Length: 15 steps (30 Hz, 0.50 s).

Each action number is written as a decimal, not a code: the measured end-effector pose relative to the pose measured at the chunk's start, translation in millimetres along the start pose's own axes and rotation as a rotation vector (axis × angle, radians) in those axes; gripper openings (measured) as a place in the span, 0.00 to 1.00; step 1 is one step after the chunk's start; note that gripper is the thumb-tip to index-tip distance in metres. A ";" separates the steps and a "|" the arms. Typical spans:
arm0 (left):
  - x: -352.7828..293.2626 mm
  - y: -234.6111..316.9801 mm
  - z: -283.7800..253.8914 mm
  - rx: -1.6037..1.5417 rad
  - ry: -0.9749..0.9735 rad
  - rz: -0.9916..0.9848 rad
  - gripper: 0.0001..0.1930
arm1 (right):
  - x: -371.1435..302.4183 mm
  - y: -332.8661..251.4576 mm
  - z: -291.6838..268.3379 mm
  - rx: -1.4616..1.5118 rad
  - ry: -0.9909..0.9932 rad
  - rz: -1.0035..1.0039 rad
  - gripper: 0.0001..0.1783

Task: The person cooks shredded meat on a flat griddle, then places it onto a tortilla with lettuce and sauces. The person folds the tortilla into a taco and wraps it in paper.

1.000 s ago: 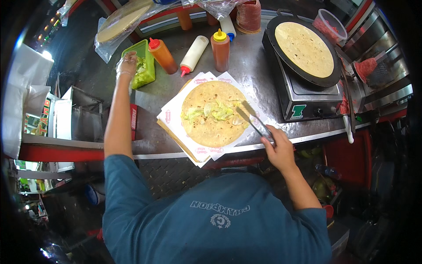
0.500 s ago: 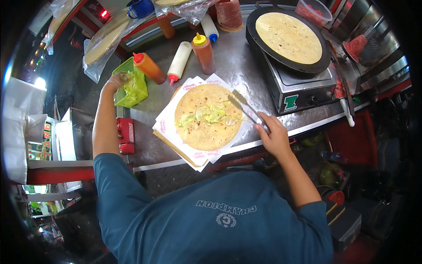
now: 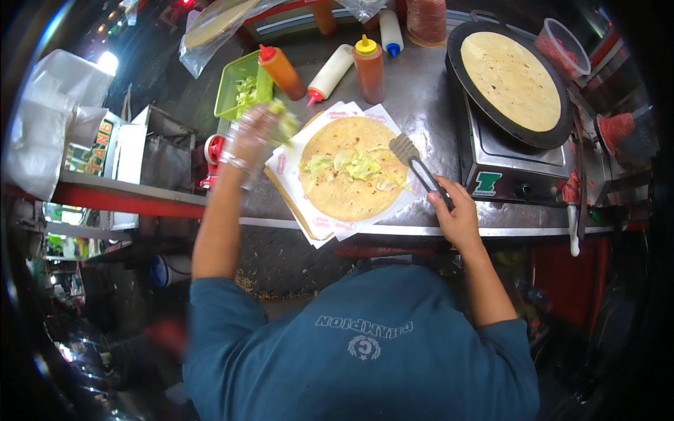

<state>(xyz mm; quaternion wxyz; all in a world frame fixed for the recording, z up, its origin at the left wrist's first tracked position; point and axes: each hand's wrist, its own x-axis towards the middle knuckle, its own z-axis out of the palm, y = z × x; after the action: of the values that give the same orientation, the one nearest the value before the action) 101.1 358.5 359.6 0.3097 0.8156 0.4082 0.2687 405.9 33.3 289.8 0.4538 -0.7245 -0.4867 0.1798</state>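
Note:
My left hand (image 3: 251, 139), in a thin clear plastic glove and blurred by motion, is closed on shredded lettuce (image 3: 283, 121). It hangs between the green container (image 3: 223, 105), which holds more lettuce, and a large round flatbread (image 3: 337, 200). On white printed paper (image 3: 289, 163), that flatbread lies flat with a band of shredded lettuce (image 3: 359, 165) across its middle. My right hand (image 3: 455, 214) is wrapped round the dark handle of metal tongs (image 3: 430, 179). The tongs' slotted end is over the flatbread's right edge.
Squeeze bottles stand behind the paper: orange with a red cap (image 3: 282, 73), reddish with a yellow cap (image 3: 369, 74); a white one (image 3: 330, 74) lies down. At right, another flatbread (image 3: 512, 81) sits on a black griddle (image 3: 554, 137) over a stove (image 3: 519, 168). A white-handled knife (image 3: 573, 228) overhangs the counter edge.
My left hand has come out of the green container with lettuce and moved right, toward the flatbread. My right hand keeps the tongs near the flatbread's right edge. The whole view has shifted.

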 end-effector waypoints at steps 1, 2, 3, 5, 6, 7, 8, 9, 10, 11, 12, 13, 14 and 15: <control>-18.4 -5.0 23.3 -0.196 -0.117 -0.093 0.15 | -1.4 -2.0 -1.5 0.019 -0.002 -0.011 0.22; -33.4 -6.3 44.7 0.173 -0.129 0.081 0.16 | -1.9 -2.3 -2.8 0.034 0.008 -0.015 0.22; -50.1 -14.6 70.5 0.229 -0.189 0.081 0.16 | -2.4 -0.2 -1.5 -0.011 -0.025 -0.030 0.22; -76.0 -9.4 96.3 0.252 -0.275 0.063 0.18 | -5.1 -8.1 3.4 -0.015 -0.088 0.017 0.22; -85.0 -3.8 99.8 0.214 -0.293 0.043 0.19 | -5.3 -14.1 7.1 -0.020 -0.115 0.038 0.22; -91.2 -5.0 100.4 0.259 -0.279 0.017 0.20 | -6.0 -17.9 14.0 -0.009 -0.101 -0.022 0.23; -94.2 -10.7 101.0 0.211 -0.235 -0.021 0.19 | -4.9 -21.1 21.7 -0.023 -0.111 -0.072 0.23; -95.6 -17.8 100.6 0.162 -0.193 -0.059 0.18 | -1.6 -24.3 29.7 -0.037 -0.121 -0.120 0.24; -94.9 -22.8 100.6 0.142 -0.070 0.052 0.15 | 0.9 -28.6 36.7 -0.049 -0.139 -0.174 0.24; -93.9 -27.8 100.6 0.135 0.051 0.166 0.13 | 2.3 -34.2 42.9 -0.031 -0.160 -0.163 0.25; -87.4 -37.0 95.9 -0.008 0.044 0.082 0.12 | 0.9 -38.6 46.4 -0.028 -0.182 -0.176 0.25; -79.2 -50.6 87.1 -0.152 0.039 0.000 0.12 | -0.5 -42.9 49.9 -0.028 -0.203 -0.190 0.25; -69.0 -46.0 78.3 -0.295 0.032 -0.081 0.11 | -2.3 -46.9 51.8 -0.027 -0.223 -0.204 0.25; -59.8 -40.5 70.9 -0.720 0.146 -0.333 0.12 | -6.0 -50.3 51.1 -0.075 -0.265 -0.224 0.25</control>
<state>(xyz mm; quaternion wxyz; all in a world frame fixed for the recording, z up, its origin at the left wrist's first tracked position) 98.6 307.7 272.1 0.5850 0.5564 0.4356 0.3980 340.0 58.6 303.9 0.3758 -0.6519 -0.6263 0.2038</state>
